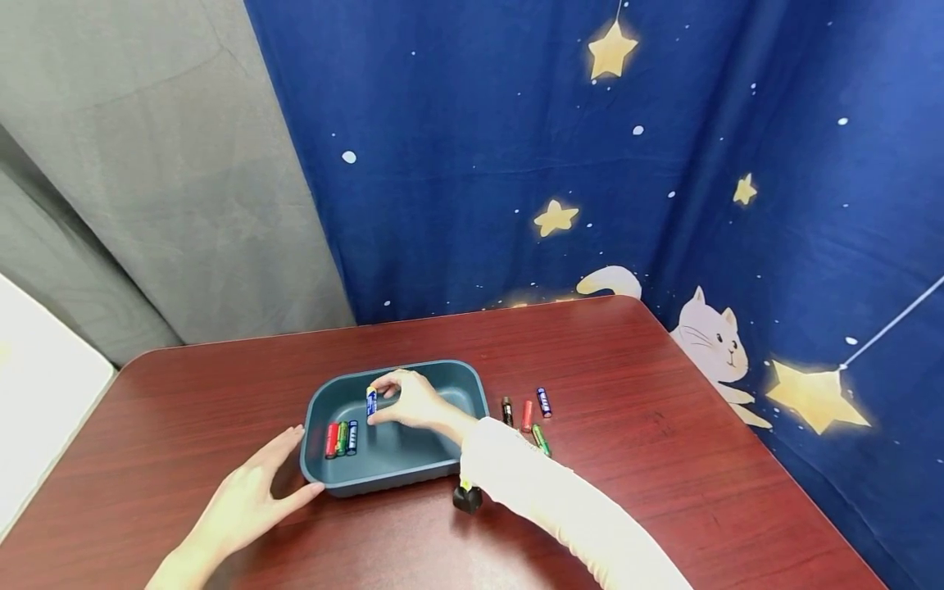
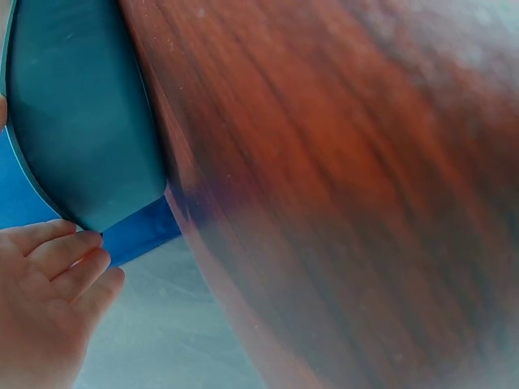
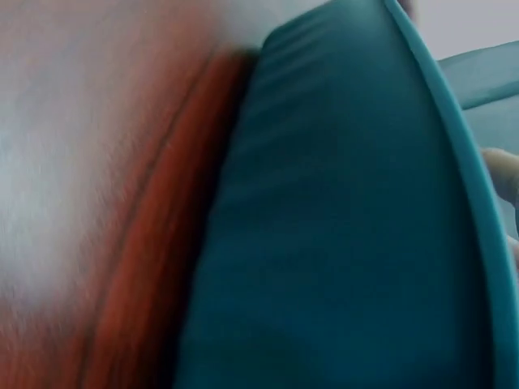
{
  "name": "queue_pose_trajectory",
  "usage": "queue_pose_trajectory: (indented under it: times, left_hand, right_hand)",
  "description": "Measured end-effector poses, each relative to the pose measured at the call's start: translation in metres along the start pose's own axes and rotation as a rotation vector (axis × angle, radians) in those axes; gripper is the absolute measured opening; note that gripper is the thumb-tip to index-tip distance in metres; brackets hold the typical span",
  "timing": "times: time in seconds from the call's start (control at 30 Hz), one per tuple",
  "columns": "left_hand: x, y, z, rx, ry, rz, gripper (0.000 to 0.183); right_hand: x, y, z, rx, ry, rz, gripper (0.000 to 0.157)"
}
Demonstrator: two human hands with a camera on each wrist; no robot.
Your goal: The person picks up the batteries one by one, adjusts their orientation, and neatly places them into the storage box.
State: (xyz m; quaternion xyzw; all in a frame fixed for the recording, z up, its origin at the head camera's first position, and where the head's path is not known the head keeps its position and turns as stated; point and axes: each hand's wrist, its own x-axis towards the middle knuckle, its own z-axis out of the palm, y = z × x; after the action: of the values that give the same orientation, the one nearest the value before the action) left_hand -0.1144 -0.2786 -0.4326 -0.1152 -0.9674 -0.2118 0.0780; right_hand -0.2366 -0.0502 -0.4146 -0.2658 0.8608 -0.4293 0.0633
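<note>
My right hand [image 1: 413, 399] pinches a blue battery [image 1: 372, 403] with a yellow top between thumb and fingers, upright over the inside of a dark teal tray [image 1: 391, 479]. Just left of it, in the tray, a red battery [image 1: 332, 441], a green battery [image 1: 342, 438] and a dark blue battery [image 1: 352, 437] lie side by side. At the tray's left end rests my left hand [image 1: 247, 490], thumb by the near corner and fingers along the side. The left wrist view shows those fingers [image 2: 69, 259] fairly straight against the tray's rim.
Right of the tray lie a black battery [image 1: 507, 410], another red battery [image 1: 527, 415], another blue battery [image 1: 544, 401] and a partly covered green battery [image 1: 542, 441]. A small black object [image 1: 467, 498] shows under my right wrist. Curtains hang behind the reddish-brown table [image 1: 243, 377].
</note>
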Motion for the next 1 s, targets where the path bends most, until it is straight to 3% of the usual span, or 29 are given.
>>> queue_pose_trajectory:
  times: [0.37,0.67,1.0]
  left_hand:
    - [-0.001,-0.001,0.001,0.002,0.016,0.012,0.082]
    - [-0.002,0.001,0.001,-0.017,0.014,0.015,0.082]
    - [-0.003,-0.001,0.000,-0.027,0.011,0.006,0.083]
  right_hand:
    - [0.001,-0.010,0.024,-0.114,-0.032,0.152,0.044]
    - [-0.002,-0.014,0.038,-0.066,0.023,0.285,0.044]
    - [0.000,-0.018,0.047,-0.137,0.021,0.274,0.039]
